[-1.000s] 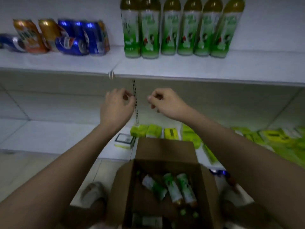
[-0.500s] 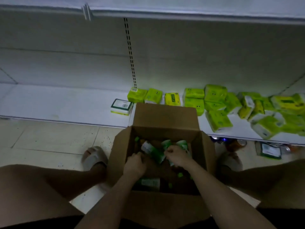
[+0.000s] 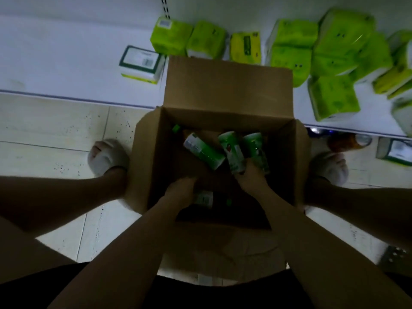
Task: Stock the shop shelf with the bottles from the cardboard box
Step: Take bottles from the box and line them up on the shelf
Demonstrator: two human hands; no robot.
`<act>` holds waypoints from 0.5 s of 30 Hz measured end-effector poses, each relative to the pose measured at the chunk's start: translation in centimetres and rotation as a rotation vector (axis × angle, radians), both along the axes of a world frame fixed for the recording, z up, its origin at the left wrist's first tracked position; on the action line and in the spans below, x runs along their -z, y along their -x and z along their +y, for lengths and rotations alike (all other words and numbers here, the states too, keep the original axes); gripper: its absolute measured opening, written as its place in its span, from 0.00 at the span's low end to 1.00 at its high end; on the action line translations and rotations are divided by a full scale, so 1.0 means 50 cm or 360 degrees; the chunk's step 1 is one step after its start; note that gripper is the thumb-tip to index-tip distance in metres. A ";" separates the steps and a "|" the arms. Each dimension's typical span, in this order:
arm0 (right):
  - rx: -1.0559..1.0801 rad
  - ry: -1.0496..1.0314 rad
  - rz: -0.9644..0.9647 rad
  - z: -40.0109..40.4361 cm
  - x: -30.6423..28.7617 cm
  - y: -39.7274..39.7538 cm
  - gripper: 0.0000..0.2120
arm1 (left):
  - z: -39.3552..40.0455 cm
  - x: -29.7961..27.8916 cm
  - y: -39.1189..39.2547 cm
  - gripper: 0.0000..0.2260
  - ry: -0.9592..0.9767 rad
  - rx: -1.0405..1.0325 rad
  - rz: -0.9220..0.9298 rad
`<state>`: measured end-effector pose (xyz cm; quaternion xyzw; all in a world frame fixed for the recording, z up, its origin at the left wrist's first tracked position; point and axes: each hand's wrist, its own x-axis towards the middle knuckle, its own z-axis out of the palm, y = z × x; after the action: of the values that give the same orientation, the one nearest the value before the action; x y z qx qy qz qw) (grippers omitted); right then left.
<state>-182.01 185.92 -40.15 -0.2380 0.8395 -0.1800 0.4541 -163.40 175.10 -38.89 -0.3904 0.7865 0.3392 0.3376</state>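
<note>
Both my hands are down inside the cardboard box, which sits open on the floor at centre frame, btwn my feet in pale slippers, w/ its far flap standing up against the edge of the bottom shelf. My right hand is right of centre in the box; its fingers are curled round the lower ends of two green-label bottles lying side by side, tho the dim light hides exactly how each finger sits. A third bottle lies tilted just left of those two, touching or nearly touching them, can't tell which. My left hand is lower and left of centre, fingers bent down over another bottle w/ a pale label deep in the box shadow; looks like a grip, but the fingers themselves are too dark to make out. A small green cap shows in the box's upper left corner. On the bottom shelf, across the upper part of the frame, sit green tissue packs, some stacked, some tipped over at upper right, plus a white pack w/ a dark green border at upper centre-left. At the right edge, under the shelf lip, a can lies on its side on the floor.
</note>
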 end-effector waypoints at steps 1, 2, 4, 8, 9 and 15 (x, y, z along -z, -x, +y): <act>-0.0016 -0.0029 0.0032 -0.004 0.013 0.002 0.21 | 0.001 0.011 0.003 0.26 -0.0036 -0.0006 -0.0019; -0.0027 -0.0064 0.0063 -0.008 0.024 0.005 0.22 | 0.001 0.022 0.007 0.26 -0.0072 -0.0008 -0.0032; -0.0040 -0.0109 0.0110 -0.016 0.046 0.011 0.24 | 0.005 0.045 0.017 0.26 -0.0146 -0.0005 -0.0061; -0.0051 -0.0172 0.0008 -0.030 0.071 0.015 0.31 | 0.036 0.090 0.033 0.23 -0.0215 0.0119 -0.0122; -0.0041 -0.0177 -0.0020 -0.032 0.075 0.013 0.33 | 0.044 0.098 0.034 0.22 -0.0186 0.0178 -0.0146; -0.0141 -0.0294 0.0184 -0.042 0.084 0.007 0.28 | 0.045 0.111 0.042 0.23 -0.0053 0.0416 -0.0260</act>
<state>-182.37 183.81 -44.32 -0.2420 0.8659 -0.0676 0.4325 -165.48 177.34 -44.46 -0.3053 0.7948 0.2723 0.4483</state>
